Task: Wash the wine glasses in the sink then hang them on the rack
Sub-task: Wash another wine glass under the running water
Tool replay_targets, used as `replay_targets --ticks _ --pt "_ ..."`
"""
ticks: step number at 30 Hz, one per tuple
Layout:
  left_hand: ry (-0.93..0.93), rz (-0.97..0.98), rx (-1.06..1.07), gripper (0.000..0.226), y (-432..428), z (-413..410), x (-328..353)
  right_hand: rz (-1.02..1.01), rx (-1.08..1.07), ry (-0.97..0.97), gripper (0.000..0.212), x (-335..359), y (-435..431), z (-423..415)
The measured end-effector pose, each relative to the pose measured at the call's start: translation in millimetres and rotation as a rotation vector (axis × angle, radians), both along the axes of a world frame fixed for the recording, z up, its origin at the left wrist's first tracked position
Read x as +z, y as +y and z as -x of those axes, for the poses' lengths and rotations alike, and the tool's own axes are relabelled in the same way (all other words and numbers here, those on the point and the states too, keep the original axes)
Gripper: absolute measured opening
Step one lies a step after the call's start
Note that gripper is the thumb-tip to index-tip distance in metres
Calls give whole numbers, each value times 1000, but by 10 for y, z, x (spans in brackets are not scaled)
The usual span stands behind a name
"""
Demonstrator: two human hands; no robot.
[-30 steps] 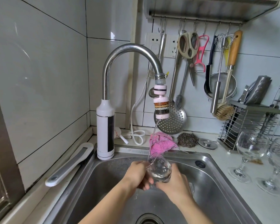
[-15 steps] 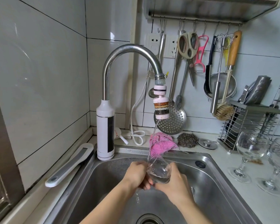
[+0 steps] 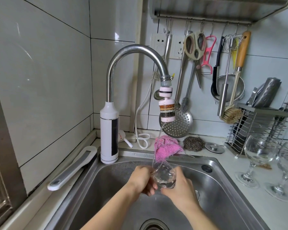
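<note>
Rinsing a wine glass [image 3: 164, 175] under the tap [image 3: 135, 52] stream, low over the sink [image 3: 223, 185], with left grip [image 3: 141, 180] and right grip [image 3: 179, 188] both curled round its bowl, two more glasses [image 3: 259, 151] on the right bench [image 3: 273, 213].

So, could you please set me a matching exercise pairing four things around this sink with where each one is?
Things:
1. clear wine glass being rinsed
2. pink fluffy cloth
3. perforated steel skimmer
4. leftmost empty clear wine glass

Places:
A. hanging from the wall rail
B. standing on the white counter
C. held by left hand and right hand over the steel sink
D. lying at the sink's back edge

Pairs: 1-C; 2-D; 3-A; 4-B.
</note>
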State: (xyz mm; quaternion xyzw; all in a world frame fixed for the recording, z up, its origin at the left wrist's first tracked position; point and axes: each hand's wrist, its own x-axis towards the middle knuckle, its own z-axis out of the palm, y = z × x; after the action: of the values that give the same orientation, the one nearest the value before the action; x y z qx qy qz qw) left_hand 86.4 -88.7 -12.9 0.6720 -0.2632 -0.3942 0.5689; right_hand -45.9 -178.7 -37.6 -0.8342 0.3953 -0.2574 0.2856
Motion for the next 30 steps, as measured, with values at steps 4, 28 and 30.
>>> replay_targets --ticks 4,28,30 --pt "-13 11 9 27 17 2 -2 14 -3 6 56 20 14 15" --pt "-61 9 -31 29 -5 14 -38 49 -27 31 47 26 43 10" --pt "-72 18 -44 24 9 27 -17 50 -18 24 48 18 44 4"
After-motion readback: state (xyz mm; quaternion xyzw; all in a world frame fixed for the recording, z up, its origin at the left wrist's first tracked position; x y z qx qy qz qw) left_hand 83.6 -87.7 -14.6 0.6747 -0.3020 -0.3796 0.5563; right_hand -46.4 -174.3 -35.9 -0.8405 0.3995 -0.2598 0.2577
